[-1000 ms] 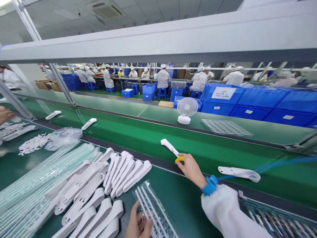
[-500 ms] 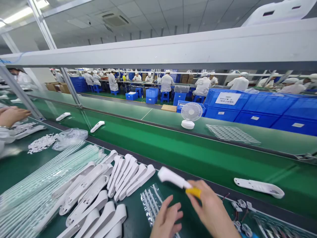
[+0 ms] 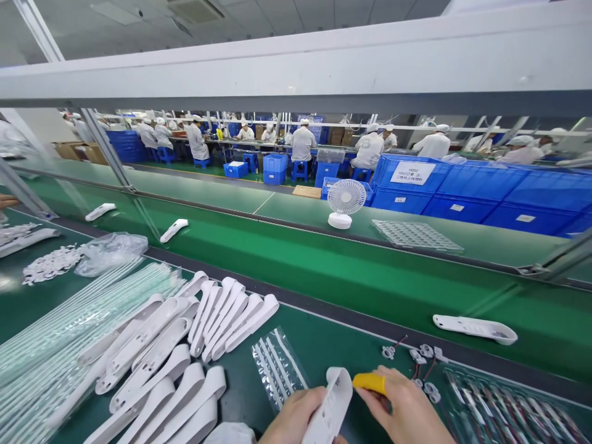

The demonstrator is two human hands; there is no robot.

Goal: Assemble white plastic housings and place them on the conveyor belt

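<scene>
My left hand (image 3: 296, 414) is closed around a white plastic handle shell (image 3: 329, 407), its curved end up and its hollow side with small holes facing me. Just right of the curved end is my right hand (image 3: 398, 401), index finger and thumb apart, with nothing visible between them. A yellow finger cot (image 3: 370, 383) covers that index finger, its tip close beside the shell's edge; whether it touches I cannot tell. Behind my left hand lies a clear sheet with white strips (image 3: 277, 364). More white handle shells (image 3: 245, 320) are piled on the left.
Long clear-wrapped strips (image 3: 92, 345) cover the left bench. Small wired parts (image 3: 423, 354) and a bag of wired pieces (image 3: 509, 401) lie right. A green conveyor belt (image 3: 324, 283) carries a few shells. Beyond stand a white fan (image 3: 346, 200) and blue crates (image 3: 472, 191).
The white shell has passed from my right hand into my left, lower and nearer to me. My right hand has let it go. A wired part now shows on the bench. The view has shifted.
</scene>
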